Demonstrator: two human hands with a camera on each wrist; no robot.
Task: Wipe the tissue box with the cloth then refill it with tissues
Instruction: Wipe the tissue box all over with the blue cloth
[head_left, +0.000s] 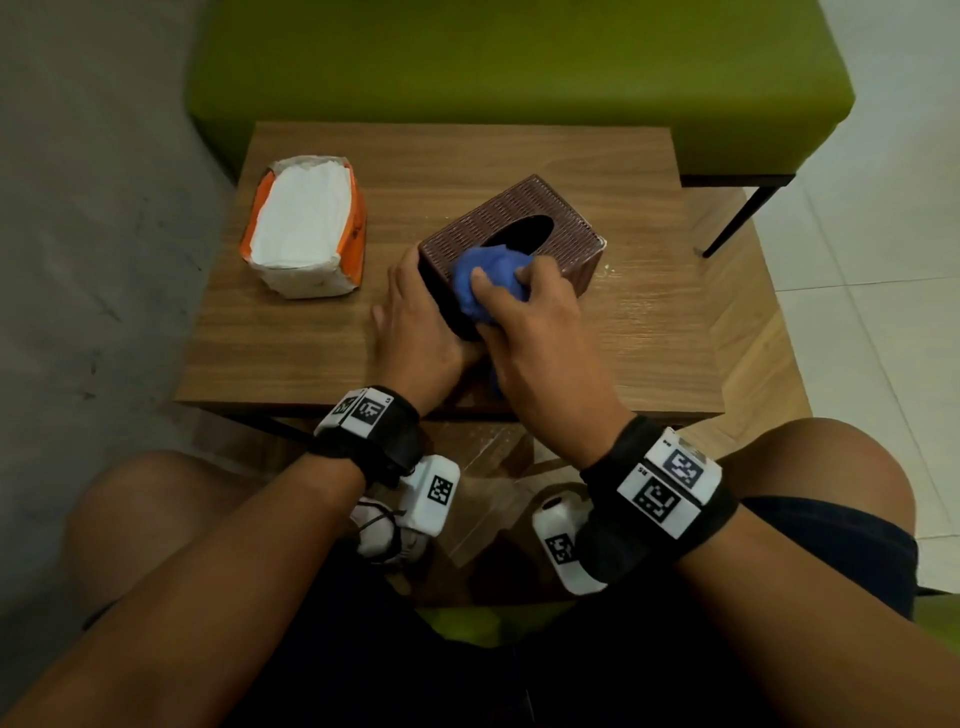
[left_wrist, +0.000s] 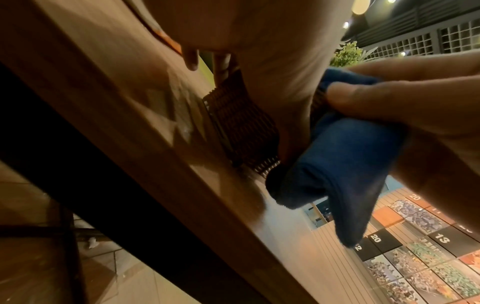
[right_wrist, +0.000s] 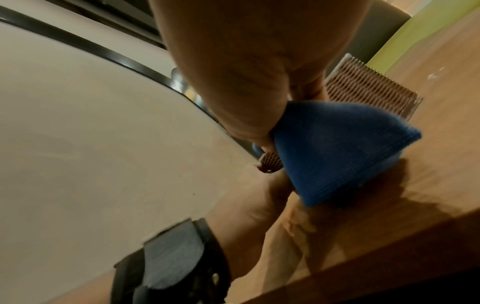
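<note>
A brown woven tissue box (head_left: 524, 228) with a dark oval slot stands at an angle on the wooden table (head_left: 291, 353). My left hand (head_left: 415, 312) grips its near left side, fingers lying along the wall. My right hand (head_left: 519, 299) pinches a bunched blue cloth (head_left: 480, 291) and presses it on the box's near top edge. In the left wrist view the cloth (left_wrist: 350, 164) hangs down past the box (left_wrist: 241, 123). From the right wrist, the cloth (right_wrist: 337, 148) covers the box's near corner (right_wrist: 369, 90). An opened orange pack of white tissues (head_left: 306, 228) lies at the left.
A green bench (head_left: 519, 78) runs along the table's far side, its black leg (head_left: 737, 218) at the right. A grey wall is at the left and pale floor tiles at the right. My knees are below the table's near edge.
</note>
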